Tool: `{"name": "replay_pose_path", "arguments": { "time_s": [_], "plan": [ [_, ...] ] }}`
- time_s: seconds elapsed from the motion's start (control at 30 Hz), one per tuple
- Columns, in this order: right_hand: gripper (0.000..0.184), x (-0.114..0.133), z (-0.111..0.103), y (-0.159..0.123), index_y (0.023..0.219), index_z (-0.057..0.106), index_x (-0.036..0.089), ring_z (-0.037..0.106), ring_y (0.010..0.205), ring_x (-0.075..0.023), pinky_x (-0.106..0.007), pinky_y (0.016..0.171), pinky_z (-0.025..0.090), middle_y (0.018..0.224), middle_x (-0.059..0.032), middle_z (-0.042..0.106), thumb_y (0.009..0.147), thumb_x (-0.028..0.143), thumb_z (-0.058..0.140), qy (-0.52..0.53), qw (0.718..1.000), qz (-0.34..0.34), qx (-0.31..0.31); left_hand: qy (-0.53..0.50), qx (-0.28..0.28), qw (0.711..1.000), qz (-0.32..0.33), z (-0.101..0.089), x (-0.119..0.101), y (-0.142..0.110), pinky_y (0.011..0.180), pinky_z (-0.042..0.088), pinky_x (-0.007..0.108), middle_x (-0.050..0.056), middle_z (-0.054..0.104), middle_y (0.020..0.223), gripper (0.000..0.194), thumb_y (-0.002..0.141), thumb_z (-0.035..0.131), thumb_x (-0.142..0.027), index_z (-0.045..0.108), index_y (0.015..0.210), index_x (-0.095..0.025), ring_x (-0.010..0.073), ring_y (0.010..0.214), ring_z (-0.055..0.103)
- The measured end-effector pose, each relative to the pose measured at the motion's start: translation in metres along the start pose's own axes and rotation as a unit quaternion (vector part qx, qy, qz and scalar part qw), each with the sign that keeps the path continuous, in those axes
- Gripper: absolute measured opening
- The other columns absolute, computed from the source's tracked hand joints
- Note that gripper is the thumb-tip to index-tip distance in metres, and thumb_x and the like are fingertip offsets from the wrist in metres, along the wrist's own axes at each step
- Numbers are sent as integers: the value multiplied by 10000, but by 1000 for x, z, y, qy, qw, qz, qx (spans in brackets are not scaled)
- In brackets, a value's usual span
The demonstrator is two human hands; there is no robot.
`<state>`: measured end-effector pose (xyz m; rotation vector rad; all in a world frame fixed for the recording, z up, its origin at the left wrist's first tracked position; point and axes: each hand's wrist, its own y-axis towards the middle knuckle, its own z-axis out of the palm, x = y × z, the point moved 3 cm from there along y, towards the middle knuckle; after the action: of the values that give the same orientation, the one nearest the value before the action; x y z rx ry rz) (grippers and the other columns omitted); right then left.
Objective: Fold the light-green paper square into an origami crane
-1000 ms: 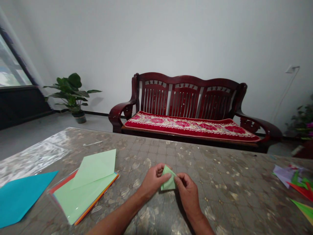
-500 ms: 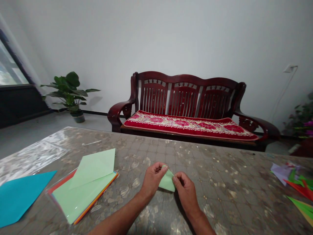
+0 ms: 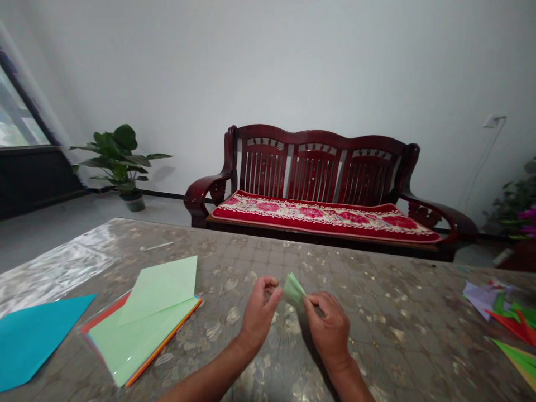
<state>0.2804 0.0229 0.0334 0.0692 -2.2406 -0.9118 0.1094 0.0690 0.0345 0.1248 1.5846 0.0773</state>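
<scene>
A small folded piece of light green paper (image 3: pixel 293 288) is held just above the table (image 3: pixel 377 329). My right hand (image 3: pixel 329 329) pinches its lower right corner between thumb and fingers. My left hand (image 3: pixel 258 314) sits just left of the paper, its thumb and forefinger curled together, and I cannot tell whether they touch the paper. Both forearms reach in from the bottom edge.
A stack of coloured paper sheets with a folded green sheet on top (image 3: pixel 146 318) lies to the left, beside a blue sheet (image 3: pixel 29 338). Folded coloured pieces (image 3: pixel 508 318) lie at the right edge. Behind the table stand a wooden bench with a red cushion (image 3: pixel 322 190) and a potted plant (image 3: pixel 121 162).
The green paper has been lifted and turned upright; my right hand now holds it by a corner. My left hand has slipped off to the paper's left side.
</scene>
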Motion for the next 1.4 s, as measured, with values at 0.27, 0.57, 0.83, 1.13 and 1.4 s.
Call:
{"name": "replay_pose_path", "arguments": {
  "time_s": [0.27, 0.57, 0.83, 1.13, 1.4],
  "plan": [
    [158, 18, -7, -1, 913, 721, 273, 588, 802, -191, -326, 735, 375, 849, -23, 734, 936, 290, 566, -181, 963, -201, -6, -48, 112, 988, -100, 25, 8, -8, 578, 400, 243, 11, 646, 726, 384, 763, 657, -511, 648, 889, -149, 146, 622, 549],
    [192, 9, 0, -3, 1041, 683, 253, 611, 992, -236, -401, 896, 457, 1057, -69, 696, 859, 306, 651, -21, 996, -82, -27, -115, 86, 985, -98, 9, 13, 8, 640, 449, 254, 15, 664, 673, 317, 673, 752, -429, 680, 799, -147, 166, 663, 589],
    [421, -4, 14, -8, 1175, 607, 191, 696, 810, -199, -303, 763, 550, 942, -52, 744, 775, 306, 668, 167, 975, 137, 45, -84, 185, 978, -52, 9, 7, 11, 789, 469, 320, 39, 720, 776, 272, 689, 733, -385, 730, 816, -144, 218, 772, 621],
    [462, -7, 13, -10, 1224, 564, 158, 654, 670, -163, -263, 669, 530, 759, -1, 699, 795, 316, 635, 148, 977, 149, 30, -34, 152, 987, -50, 7, 7, 12, 678, 455, 279, 11, 656, 708, 194, 688, 721, -307, 651, 793, -159, 178, 672, 588],
    [457, -5, 12, -13, 1218, 533, 152, 644, 625, -154, -248, 618, 516, 718, 10, 680, 823, 369, 609, 134, 978, 155, 34, 122, -12, 982, 145, -6, -3, 2, 726, 440, 276, 21, 612, 904, 268, 710, 728, -186, 644, 963, -210, 180, 798, 554]
  ]
}}
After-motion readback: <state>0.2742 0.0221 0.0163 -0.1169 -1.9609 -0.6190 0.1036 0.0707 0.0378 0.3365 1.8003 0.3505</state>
